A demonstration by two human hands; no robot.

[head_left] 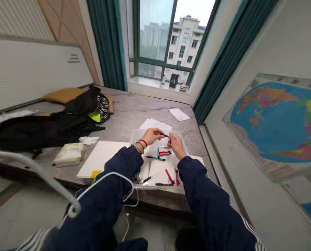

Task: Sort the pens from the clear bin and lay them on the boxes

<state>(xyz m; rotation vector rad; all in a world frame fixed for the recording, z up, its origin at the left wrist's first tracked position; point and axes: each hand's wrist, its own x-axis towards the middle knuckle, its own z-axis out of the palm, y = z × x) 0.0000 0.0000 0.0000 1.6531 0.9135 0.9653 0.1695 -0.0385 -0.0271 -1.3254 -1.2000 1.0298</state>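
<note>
Over a clear plastic tray [180, 137], my left hand [152, 136] pinches a thin black pen [165, 135]. My right hand [175, 144] is closed at the pen's other end, its fingertips around it; whether the pen is one piece or parted there is hidden. Beneath my hands in the tray lie several pens and pen parts: a teal and black pen [155, 158], red pieces [165, 153], a red barrel [169, 176], another red pen [176, 176] by the right wall, a black piece [164, 184] and a black-tipped clear piece [146, 180].
White sheets [103, 153] lie left of the tray, with a yellow note [95, 174] and a tissue pack [69, 154] nearby. Papers [155, 124] lie behind it. A black bag [53, 125] covers the far left. A white cable [113, 174] crosses over my left sleeve.
</note>
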